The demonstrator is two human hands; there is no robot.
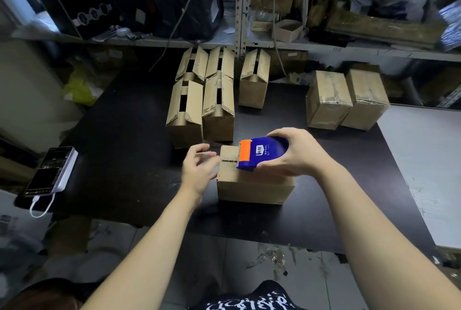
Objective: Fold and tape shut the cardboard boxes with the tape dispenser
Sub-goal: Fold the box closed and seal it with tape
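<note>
A small cardboard box (252, 188) with its top flaps folded down stands on the black table (119, 150) in front of me. My right hand (296, 152) grips a blue tape dispenser (264, 155) with an orange front, held on the box's top over the flap seam. My left hand (199, 167) hovers at the box's left edge, blurred, fingers loosely curled and holding nothing; whether it touches the box I cannot tell. Several boxes with raised flaps (217, 100) stand behind. Two taped boxes (346, 100) sit at the back right.
A phone (50, 172) on a power bank with a white cable lies at the table's left edge. Cluttered shelves (239, 10) rise behind the table. A white surface (429, 160) adjoins on the right. Tape scraps litter the floor (274, 257) below.
</note>
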